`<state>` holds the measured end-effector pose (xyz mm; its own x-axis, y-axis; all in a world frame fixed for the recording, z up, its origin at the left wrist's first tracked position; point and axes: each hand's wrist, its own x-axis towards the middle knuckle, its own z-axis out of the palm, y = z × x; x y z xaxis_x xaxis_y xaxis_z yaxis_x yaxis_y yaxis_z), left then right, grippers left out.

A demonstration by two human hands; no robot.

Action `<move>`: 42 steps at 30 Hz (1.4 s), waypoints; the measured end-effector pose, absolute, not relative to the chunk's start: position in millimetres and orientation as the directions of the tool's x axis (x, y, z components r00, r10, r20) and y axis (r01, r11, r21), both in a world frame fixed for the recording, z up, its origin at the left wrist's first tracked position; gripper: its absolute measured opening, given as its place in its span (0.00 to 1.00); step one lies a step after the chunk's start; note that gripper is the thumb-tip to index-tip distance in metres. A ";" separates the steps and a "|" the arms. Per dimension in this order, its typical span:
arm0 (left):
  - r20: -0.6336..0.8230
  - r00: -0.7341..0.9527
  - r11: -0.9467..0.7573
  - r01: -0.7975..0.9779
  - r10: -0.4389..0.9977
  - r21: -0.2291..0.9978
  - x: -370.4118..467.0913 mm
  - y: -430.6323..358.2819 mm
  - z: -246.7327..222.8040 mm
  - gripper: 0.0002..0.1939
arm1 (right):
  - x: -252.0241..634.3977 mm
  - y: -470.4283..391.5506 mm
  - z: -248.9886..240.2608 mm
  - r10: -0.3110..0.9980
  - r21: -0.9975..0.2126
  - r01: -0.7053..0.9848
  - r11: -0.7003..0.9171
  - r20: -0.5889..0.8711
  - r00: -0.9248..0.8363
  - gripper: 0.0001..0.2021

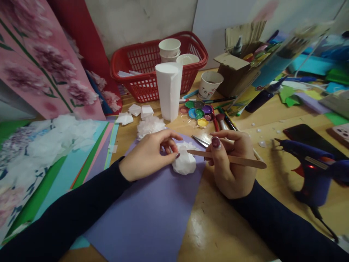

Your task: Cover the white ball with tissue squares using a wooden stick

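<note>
Right hand (pixel 231 163): closed around a flat wooden stick (pixel 245 162), thumb on top, rear end projecting past the palm. The stick's front end lies over a crumpled white paper piece (pixel 184 164); whether the two touch cannot be determined. The paper piece sits on a purple sheet (pixel 147 214), near its far right corner. Left hand (pixel 151 154): fingers curled, thumb tip at the paper's left edge — whether it grips the paper cannot be told. A second ruffled white paper bundle (pixel 150 126) stands just beyond the left hand. Partly visible scissors (pixel 200 141) lie between the paper piece and the paint pots (pixel 199 112). Behind: a white paper roll (pixel 168 94), upright, before a red basket (pixel 139 89). Right side: a glue gun (pixel 313 167) — red light showing — beside a black phone (pixel 302 134).
</note>
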<state>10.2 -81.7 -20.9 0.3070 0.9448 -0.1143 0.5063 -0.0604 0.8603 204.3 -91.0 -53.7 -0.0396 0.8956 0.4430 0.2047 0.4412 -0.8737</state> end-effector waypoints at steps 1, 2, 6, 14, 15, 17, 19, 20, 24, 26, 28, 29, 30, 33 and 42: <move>-0.100 0.301 -0.070 0.507 0.948 0.859 10.7 -80.7 -23.7 0.16 | 204.0 -91.2 -53.3 0.899 -0.875 0.215 0.434 0.436 -0.039 0.05; -0.092 0.296 -0.075 0.508 0.951 0.858 11.0 -80.0 -26.0 0.17 | 203.3 -91.9 -52.4 0.899 -0.875 0.221 0.431 0.436 -0.025 0.05; -0.081 0.283 -0.078 0.508 0.956 0.858 11.2 -78.5 -29.2 0.17 | 199.2 -98.7 -46.9 0.804 -0.816 0.192 0.545 0.574 0.155 0.03; -0.056 0.283 -0.098 0.501 0.957 0.860 10.5 -77.1 -33.2 0.18 | 205.5 -103.3 -63.6 0.831 -0.803 0.215 0.556 0.547 -0.103 0.15; -0.041 0.278 -0.112 0.511 0.960 0.852 9.3 -78.5 -32.8 0.18 | 206.2 -102.5 -65.7 0.833 -0.804 0.219 0.553 0.541 -0.118 0.16; -0.006 0.268 -0.150 0.554 0.963 0.819 5.4 -83.8 -30.3 0.21 | 207.0 -101.7 -67.6 0.829 -0.801 0.217 0.558 0.545 -0.125 0.17; 0.022 0.275 -0.191 0.605 0.961 0.773 -0.6 -92.5 -27.2 0.24 | 207.0 -101.9 -67.3 0.815 -0.792 0.196 0.578 0.570 -0.103 0.17; 0.026 0.285 -0.207 0.628 0.958 0.750 -4.0 -97.6 -26.2 0.25 | 207.0 -102.2 -66.9 0.810 -0.789 0.189 0.585 0.580 -0.091 0.17; 0.023 0.341 -0.272 0.706 0.940 0.654 -16.4 -115.2 -30.3 0.32 | 207.2 -102.3 -69.2 0.816 -0.790 0.206 0.578 0.569 -0.106 0.17; 0.030 0.378 -0.316 0.727 0.925 0.610 -19.6 -119.4 -35.9 0.37 | 207.4 -101.1 -72.1 0.815 -0.788 0.208 0.579 0.567 -0.121 0.19; 0.033 0.412 -0.353 0.733 0.911 0.582 -20.6 -120.8 -41.3 0.40 | 207.1 -99.6 -74.1 0.808 -0.782 0.204 0.589 0.578 -0.114 0.20; 0.032 0.425 -0.365 0.733 0.905 0.574 -20.5 -120.9 -43.6 0.41 | 206.6 -98.9 -74.4 0.805 -0.780 0.202 0.592 0.583 -0.109 0.20; 0.030 0.434 -0.372 0.733 0.900 0.570 -20.2 -121.0 -45.5 0.40 | 205.8 -98.4 -74.2 0.804 -0.779 0.202 0.593 0.585 -0.105 0.20; 0.017 0.443 -0.370 0.727 0.896 0.578 -19.6 -121.7 -49.8 0.39 | 202.2 -97.7 -71.4 0.805 -0.782 0.194 0.593 0.584 -0.107 0.19; 0.001 0.459 -0.361 0.698 0.888 0.619 -20.5 -123.1 -54.5 0.41 | 196.7 -96.1 -68.8 0.836 -0.766 0.336 0.548 0.488 -0.252 0.18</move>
